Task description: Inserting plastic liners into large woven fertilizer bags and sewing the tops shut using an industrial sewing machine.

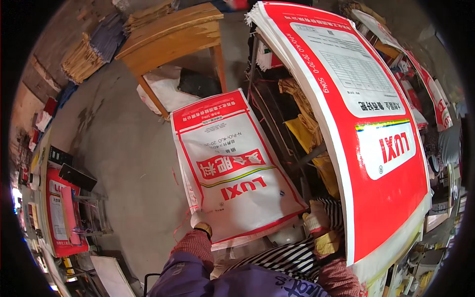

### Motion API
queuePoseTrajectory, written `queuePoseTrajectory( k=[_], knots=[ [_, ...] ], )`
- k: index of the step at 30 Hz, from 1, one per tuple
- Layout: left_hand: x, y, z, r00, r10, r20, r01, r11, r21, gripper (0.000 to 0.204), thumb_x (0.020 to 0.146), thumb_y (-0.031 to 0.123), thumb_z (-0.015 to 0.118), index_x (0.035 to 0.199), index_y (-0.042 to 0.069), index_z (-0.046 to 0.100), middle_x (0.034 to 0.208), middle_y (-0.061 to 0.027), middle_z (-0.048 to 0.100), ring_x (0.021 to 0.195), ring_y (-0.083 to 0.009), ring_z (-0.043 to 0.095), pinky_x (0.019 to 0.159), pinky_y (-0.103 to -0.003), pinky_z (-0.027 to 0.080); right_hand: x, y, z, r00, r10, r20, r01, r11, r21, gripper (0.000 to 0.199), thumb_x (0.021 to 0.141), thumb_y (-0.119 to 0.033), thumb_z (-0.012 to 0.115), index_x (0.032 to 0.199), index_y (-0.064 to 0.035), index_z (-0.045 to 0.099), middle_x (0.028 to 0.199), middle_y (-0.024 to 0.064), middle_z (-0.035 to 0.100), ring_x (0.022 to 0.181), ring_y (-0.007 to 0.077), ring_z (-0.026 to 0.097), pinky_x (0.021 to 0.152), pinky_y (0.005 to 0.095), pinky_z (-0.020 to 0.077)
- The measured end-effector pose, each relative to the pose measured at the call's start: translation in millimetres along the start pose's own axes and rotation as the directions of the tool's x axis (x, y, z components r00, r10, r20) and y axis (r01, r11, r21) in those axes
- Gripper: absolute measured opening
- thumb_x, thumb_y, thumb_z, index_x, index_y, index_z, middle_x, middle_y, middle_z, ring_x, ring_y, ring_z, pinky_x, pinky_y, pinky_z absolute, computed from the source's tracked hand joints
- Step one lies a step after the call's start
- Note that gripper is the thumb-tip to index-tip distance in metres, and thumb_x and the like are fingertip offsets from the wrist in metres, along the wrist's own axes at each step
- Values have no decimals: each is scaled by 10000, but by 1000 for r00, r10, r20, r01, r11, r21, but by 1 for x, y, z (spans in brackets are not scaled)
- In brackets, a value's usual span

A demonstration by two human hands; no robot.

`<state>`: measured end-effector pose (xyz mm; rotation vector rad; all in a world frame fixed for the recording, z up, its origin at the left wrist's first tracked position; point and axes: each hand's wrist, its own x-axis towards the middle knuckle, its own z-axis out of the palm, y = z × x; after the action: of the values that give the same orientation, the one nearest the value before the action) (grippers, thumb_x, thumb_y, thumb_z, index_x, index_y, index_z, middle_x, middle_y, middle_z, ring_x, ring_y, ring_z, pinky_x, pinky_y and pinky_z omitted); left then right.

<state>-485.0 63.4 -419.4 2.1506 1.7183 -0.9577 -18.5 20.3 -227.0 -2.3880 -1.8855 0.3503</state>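
A flat red and white printed sack (232,203) stretches out in front of me, its near end by my lap. My left hand (199,219), in a pale glove, is closed on the sack's left edge near the close corner. At the opposite near corner, my right hand (316,220), also gloved, is closed on the edge; its fingertips are partly hidden. Red threads (181,225) dangle beside my left hand. Just right of my right hand, a tall stack of similar red and white sacks (383,188) lies on a stand, printed side up.
A wooden table (170,37) stands beyond the held sack, with white material (163,89) beneath it. Brown and yellow sacking (307,131) sits under the stack. Bundled sacks (84,59) lie far left. Another red sack (59,213) rests on a bench at left, beside a metal frame (99,213).
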Motion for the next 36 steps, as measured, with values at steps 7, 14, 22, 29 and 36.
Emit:
queuePoseTrajectory(
  k=[7,14,22,29,36],
  knots=[
    [3,-43,78,916,-392,-88,180,595,-783,258,857,234,447,993,96,618,1071,-127,597,960,-246,594,799,-331,485,-64,-31,0,971,-232,61,235,972,-32,360,858,-312,519,1139,-88,544,898,102,617,708,202,588,588,296,474],
    [7,-16,-34,824,-559,91,491,624,-608,286,804,149,536,1060,24,566,1137,-178,526,1027,-323,535,860,-335,439,-124,-69,-145,973,-173,154,112,933,341,533,752,-289,583,1216,-47,479,1206,150,509,1148,287,453,992,364,339],
    [-66,138,-307,610,-17,-792,-713,425,-558,246,784,-49,554,1028,-59,532,1057,-133,520,971,-234,522,837,-318,439,-204,-8,-200,979,-20,205,-178,421,890,341,771,-180,565,1100,-94,595,1014,107,625,950,206,584,830,294,457],
    [-285,305,-458,-284,654,-701,-911,43,409,258,736,41,607,993,21,587,1029,-114,553,899,-261,547,766,-331,459,-279,36,-192,902,432,20,-34,26,999,140,802,-114,583,923,-88,650,786,25,628,696,95,589,644,229,472],
    [-275,380,-440,-96,877,-471,-929,92,360,143,710,121,600,817,27,590,821,-121,573,780,-309,557,703,-380,454,-284,63,-202,636,753,170,259,-416,872,156,841,-102,581,934,24,586,791,65,611,612,97,556,565,216,458]
  ],
)
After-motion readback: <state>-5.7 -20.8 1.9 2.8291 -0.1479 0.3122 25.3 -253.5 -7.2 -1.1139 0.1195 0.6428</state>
